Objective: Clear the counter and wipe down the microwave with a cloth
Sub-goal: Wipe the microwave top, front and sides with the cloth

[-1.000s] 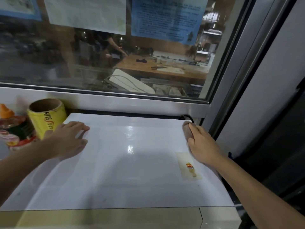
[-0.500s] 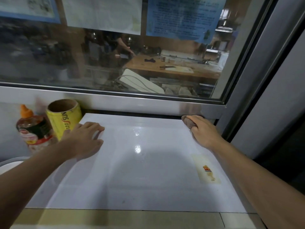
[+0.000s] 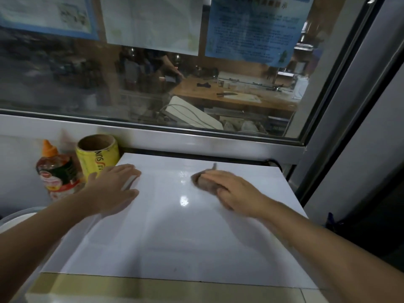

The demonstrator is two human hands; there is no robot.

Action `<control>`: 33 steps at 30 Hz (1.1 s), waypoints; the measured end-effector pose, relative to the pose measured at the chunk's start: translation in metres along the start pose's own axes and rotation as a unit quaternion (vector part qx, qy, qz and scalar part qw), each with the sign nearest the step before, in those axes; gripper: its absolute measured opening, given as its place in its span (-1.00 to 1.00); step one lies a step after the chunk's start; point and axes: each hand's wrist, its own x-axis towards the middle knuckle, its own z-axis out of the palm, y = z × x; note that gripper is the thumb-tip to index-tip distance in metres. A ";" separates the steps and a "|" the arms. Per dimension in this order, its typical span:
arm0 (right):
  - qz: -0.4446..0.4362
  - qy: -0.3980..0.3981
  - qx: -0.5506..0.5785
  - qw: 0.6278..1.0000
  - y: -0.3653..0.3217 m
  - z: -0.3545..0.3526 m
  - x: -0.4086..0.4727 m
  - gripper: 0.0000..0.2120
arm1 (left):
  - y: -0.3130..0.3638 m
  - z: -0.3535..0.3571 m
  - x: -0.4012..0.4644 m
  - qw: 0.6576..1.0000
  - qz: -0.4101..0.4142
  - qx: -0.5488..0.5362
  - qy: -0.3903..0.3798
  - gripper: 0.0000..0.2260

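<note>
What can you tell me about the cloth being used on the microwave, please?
The cloth is a small, brownish-grey wad, bunched rather than spread flat, and blurred. It lies on the glossy white top of the microwave, toward the back, right of centre. The right hand presses down on it, covering most of it; only its left edge and a thin strand at the back show.
</note>
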 end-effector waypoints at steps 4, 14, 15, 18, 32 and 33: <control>0.092 0.073 -0.046 0.992 0.031 -0.002 0.038 -0.67 | -0.018 -0.002 -0.010 1.000 -0.004 -0.001 -0.025 -0.54; 0.000 0.032 -0.042 0.999 -0.057 0.063 0.136 -0.64 | -0.023 -0.001 -0.008 0.999 0.001 -0.039 -0.022 -0.54; -0.014 0.025 -0.037 0.999 -0.064 0.064 0.137 -0.64 | -0.023 -0.003 -0.008 0.999 0.004 -0.039 -0.024 -0.54; -0.053 -0.010 -0.023 0.998 -0.079 0.057 0.114 -0.61 | -0.025 -0.007 -0.013 0.998 0.014 -0.057 -0.038 -0.53; -0.024 0.066 -0.029 0.997 -0.066 0.064 0.138 -0.66 | -0.047 0.007 -0.039 0.982 -0.001 -0.185 0.042 -0.49; -0.035 0.060 -0.031 0.997 -0.077 0.067 0.135 -0.65 | -0.048 0.007 -0.039 0.980 0.001 -0.195 0.042 -0.49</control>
